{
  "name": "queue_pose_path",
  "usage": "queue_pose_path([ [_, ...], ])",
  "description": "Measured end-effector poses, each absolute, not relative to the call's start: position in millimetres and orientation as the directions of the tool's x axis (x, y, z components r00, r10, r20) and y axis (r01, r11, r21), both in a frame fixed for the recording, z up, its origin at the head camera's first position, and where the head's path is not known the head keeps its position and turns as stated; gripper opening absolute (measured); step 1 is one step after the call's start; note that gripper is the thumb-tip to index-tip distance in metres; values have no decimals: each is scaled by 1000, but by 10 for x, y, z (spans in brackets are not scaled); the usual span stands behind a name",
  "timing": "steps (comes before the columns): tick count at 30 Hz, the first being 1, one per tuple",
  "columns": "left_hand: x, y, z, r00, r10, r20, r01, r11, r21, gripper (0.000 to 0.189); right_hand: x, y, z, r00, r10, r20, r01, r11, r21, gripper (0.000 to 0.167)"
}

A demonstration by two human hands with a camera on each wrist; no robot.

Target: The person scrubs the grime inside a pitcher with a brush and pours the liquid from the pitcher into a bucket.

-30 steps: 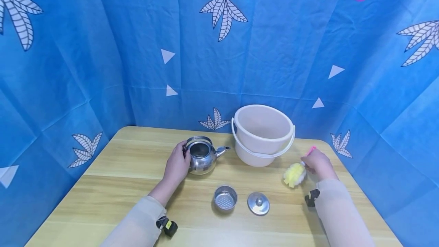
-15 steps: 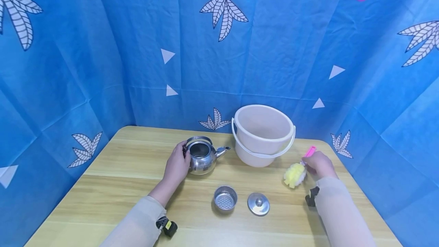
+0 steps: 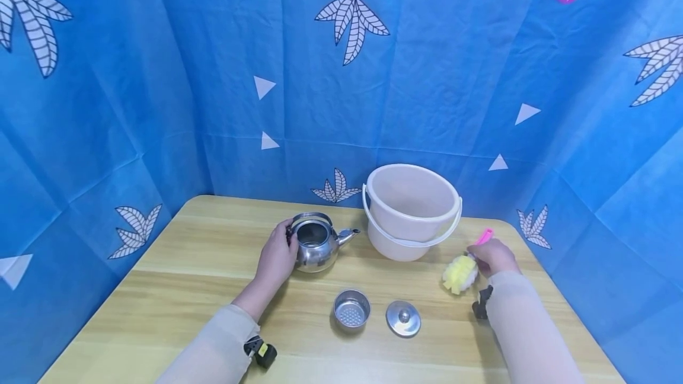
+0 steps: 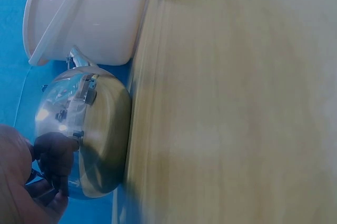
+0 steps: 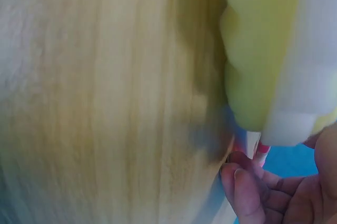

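Blue cloth (image 3: 229,34) drapes the space around me from left to right, printed with white leaves and pale triangles, with pink and dark ovals high up; its folds show as creases. Below it, my table (image 3: 176,301) spreads in pale yellow wood with grain running across and rounded far corners. Of the containers, leftmost is the kettle (image 3: 317,258), upright toward the far side of the table, its round mouth uncovered and its inside dark, so I can't make out the bottom. Nearer me and a little to its right sits a small metal strainer (image 3: 349,326), its perforated floor showing; a round lid (image 3: 404,319) lies just beside it, knob up. Behind them stands a white bucket (image 3: 384,224), its handle hanging across the front and its bottom hidden from me. The kettle is shiny steel, mirroring my hand and the wood, with its spout pointing right toward the bucket; the fingers of my left hand (image 3: 275,256) grip it at its left side. Farthest right is the brush (image 3: 460,274), with a pink handle and a fluffy yellow-and-white head angled toward me; the fingers of my right hand (image 3: 495,255) pinch the handle.
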State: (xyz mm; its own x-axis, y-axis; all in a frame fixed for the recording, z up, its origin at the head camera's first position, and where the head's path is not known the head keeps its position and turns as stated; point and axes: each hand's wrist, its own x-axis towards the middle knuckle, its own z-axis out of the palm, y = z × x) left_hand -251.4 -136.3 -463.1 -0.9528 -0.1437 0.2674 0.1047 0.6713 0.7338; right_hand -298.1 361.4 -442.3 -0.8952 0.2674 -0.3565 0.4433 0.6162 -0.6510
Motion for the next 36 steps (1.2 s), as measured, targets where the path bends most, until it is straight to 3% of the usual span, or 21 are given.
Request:
queue_pose_path([
  [4, -2522, -1359, -4628, -952, -140, 274, 112, 673, 731, 47, -2983, 3623, -4413, -895, 261, -361, 444, 602, -664, 42],
  [14, -2528, -1347, -4613, -944, -138, 300, 131, 676, 725, 46, -3025, 3636, -4417, -892, 268, -365, 451, 597, -664, 35],
  [30, -2524, -1354, -4636, -947, -146, 285, 115, 678, 726, 46, -3057, 3732, -4510, -894, 187, -406, 447, 371, -814, 29],
  [36, -2534, -1356, -4640, -945, -143, 294, 120, 686, 718, 46, -3028, 3736, -4517, -909, 175, -379, 417, 347, -840, 26],
])
